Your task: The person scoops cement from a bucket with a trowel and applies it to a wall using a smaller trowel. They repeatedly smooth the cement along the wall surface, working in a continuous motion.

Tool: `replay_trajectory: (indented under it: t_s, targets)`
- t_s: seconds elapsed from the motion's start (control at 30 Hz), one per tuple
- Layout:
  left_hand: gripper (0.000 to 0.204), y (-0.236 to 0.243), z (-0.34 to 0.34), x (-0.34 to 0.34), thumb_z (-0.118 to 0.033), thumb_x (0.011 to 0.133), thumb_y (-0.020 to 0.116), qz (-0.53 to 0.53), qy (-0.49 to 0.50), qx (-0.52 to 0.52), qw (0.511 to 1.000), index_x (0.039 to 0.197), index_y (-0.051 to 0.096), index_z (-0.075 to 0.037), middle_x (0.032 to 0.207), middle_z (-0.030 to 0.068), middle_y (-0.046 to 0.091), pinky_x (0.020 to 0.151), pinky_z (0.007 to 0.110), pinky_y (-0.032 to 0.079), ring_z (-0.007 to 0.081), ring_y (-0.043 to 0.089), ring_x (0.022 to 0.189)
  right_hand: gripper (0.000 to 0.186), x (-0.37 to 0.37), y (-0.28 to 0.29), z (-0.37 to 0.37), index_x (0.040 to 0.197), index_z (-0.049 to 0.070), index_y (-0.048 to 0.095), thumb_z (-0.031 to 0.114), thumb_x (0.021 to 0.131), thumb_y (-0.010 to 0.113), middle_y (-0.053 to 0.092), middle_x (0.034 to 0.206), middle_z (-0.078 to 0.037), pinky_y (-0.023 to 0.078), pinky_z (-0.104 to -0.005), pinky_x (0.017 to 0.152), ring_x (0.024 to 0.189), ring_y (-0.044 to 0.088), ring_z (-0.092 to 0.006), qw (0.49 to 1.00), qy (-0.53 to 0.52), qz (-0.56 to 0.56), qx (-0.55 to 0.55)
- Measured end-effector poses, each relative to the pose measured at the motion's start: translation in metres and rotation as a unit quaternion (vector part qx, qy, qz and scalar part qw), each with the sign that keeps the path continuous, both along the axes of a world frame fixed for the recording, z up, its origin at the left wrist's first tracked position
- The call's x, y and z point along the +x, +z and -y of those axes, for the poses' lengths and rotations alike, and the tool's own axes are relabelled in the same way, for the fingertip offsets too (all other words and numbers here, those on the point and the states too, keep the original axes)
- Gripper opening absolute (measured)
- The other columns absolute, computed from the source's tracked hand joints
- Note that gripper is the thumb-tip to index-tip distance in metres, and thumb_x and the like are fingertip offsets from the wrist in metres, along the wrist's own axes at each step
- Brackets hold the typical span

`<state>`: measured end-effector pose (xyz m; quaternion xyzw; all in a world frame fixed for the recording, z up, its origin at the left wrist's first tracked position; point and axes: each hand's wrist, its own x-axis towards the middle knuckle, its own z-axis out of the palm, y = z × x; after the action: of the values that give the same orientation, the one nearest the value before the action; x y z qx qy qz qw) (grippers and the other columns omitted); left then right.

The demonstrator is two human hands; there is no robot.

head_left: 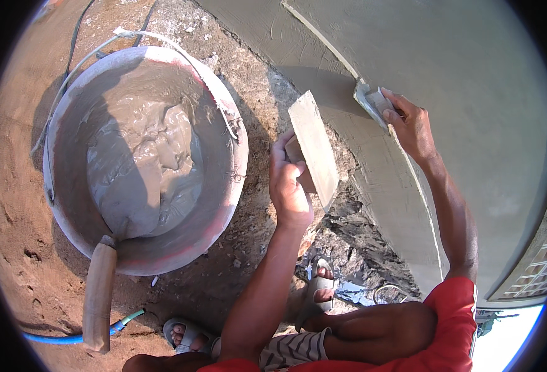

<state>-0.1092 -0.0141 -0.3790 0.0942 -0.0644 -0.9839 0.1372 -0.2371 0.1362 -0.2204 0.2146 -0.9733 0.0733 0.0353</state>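
My left hand (291, 189) is closed round the block grip of a flat rectangular plastering float (315, 149), its pale, mortar-smeared face turned toward the wall and apart from it. Against the grey plastered wall (472, 80), my right hand (415, 131) grips a small edging trowel (366, 98). That tool sits on a thin raised line (326, 40) running down the wall. To the left stands a bucket (240, 149) holding wet grey mortar (168, 136). A pointing-type trowel (99, 291) rests in it, blade in the mortar and wooden handle over the near rim.
The bucket's wire handle (180, 48) lies over its far rim. A blue hose (62, 339) runs along the dirt ground at lower left. Broken, rough ground (360, 235) follows the wall's foot, beside my sandalled feet. A white lattice (537, 266) shows at far right.
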Motion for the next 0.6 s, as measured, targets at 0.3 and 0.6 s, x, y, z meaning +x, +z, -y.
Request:
replay_trajectory:
  t_s: [0.3, 0.6]
  targets:
    - [0.057, 0.002, -0.011, 0.002, -0.011, 0.078, 0.042, 0.001, -0.037, -0.003, 0.999, 0.135, 0.042, -0.004, 0.127, 0.0136, 0.049, 0.103, 0.037, 0.039, 0.0227, 0.049, 0.118, 0.043, 0.056, 0.015, -0.096, 0.129, 0.003, 0.057, -0.001, 0.087, 0.058, 0.068, 0.111, -0.015, 0.054, -0.0358, 0.087, 0.098, 0.067, -0.0227, 0.996, -0.072, 0.041, -0.013]
    - [0.054, -0.005, -0.012, 0.004, -0.016, 0.079, 0.044, 0.004, -0.008, -0.005, 1.000, 0.132, 0.043, -0.005, 0.122, 0.0090, 0.053, 0.098, 0.038, 0.045, 0.0216, 0.053, 0.114, 0.035, 0.073, -0.009, -0.066, 0.114, 0.001, 0.058, 0.001, 0.079, 0.063, 0.060, 0.100, -0.015, 0.052, -0.0396, 0.079, 0.091, 0.061, -0.0320, 0.994, 0.015, -0.106, 0.026]
